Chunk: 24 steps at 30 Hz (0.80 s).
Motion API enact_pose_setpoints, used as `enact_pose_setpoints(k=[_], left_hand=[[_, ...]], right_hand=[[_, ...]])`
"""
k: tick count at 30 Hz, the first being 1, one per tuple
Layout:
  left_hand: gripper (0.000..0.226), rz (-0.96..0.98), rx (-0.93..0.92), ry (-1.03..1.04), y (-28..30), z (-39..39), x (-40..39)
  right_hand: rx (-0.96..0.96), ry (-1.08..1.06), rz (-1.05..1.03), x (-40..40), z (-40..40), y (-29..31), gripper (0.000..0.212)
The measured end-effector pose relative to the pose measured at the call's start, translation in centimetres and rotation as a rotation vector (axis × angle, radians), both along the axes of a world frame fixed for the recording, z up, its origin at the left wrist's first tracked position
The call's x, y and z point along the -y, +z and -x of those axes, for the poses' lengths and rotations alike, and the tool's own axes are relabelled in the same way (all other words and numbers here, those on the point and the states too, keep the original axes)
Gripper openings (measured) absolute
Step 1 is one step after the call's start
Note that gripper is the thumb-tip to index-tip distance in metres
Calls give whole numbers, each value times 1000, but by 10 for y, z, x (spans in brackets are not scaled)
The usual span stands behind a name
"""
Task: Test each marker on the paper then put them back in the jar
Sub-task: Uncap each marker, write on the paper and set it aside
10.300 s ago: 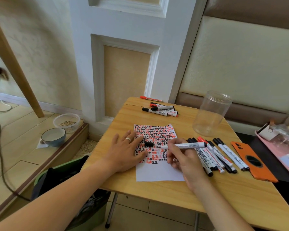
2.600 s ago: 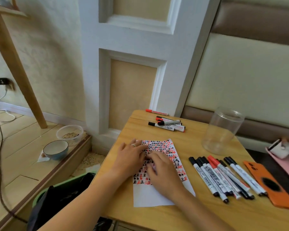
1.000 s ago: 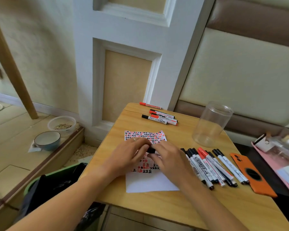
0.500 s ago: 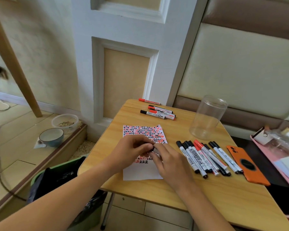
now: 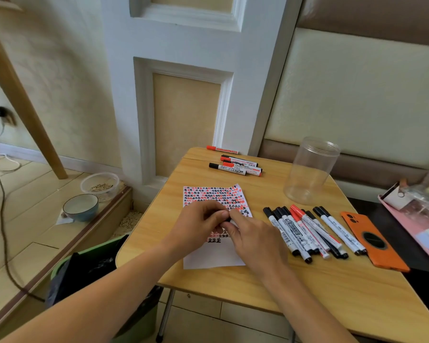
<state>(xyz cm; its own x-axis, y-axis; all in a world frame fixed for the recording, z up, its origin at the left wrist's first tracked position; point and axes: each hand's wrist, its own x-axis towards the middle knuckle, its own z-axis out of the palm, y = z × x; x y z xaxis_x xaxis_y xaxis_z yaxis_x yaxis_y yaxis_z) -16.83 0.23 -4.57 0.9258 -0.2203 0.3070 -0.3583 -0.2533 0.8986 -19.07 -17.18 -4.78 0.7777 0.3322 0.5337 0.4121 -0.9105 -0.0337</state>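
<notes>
Both hands [image 5: 229, 227] together over the paper [image 5: 214, 198], pinching one marker [image 5: 227, 220]; jar [image 5: 311, 169] far right, nearer right hand [image 5: 255, 240].

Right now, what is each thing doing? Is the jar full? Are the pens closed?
jar: upright, open, empty
paper: flat, mostly covered with red and black marks
marker: held between both hands, mostly hidden
left hand: pinching the marker
right hand: gripping the marker
near markers: capped, lying in a row
far markers: capped, lying by the table's far edge
</notes>
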Motion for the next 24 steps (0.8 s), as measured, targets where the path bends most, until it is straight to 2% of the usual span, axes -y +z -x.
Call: enact_pose_setpoints(k=[5, 9, 13, 15, 18, 24], left_hand=[[14, 101, -32, 7, 3, -3, 1], [11, 56, -25, 19, 6, -2, -1], [7, -137, 85, 193, -3, -11, -8], [13, -245, 134, 237, -8, -18, -11], [21, -373, 174, 254, -14, -28, -10], [20, -542, 164, 235, -18, -36, -6]], right_hand=[[13, -59, 4, 1, -1, 1, 55], [18, -50, -1, 6, -2, 3, 53], [-134, -83, -8, 10, 0, -3, 37], [-160, -91, 6, 9, 1, -4, 32], [-173, -109, 16, 7, 2, -5, 30], [-228, -138, 23, 7, 2, -5, 30]])
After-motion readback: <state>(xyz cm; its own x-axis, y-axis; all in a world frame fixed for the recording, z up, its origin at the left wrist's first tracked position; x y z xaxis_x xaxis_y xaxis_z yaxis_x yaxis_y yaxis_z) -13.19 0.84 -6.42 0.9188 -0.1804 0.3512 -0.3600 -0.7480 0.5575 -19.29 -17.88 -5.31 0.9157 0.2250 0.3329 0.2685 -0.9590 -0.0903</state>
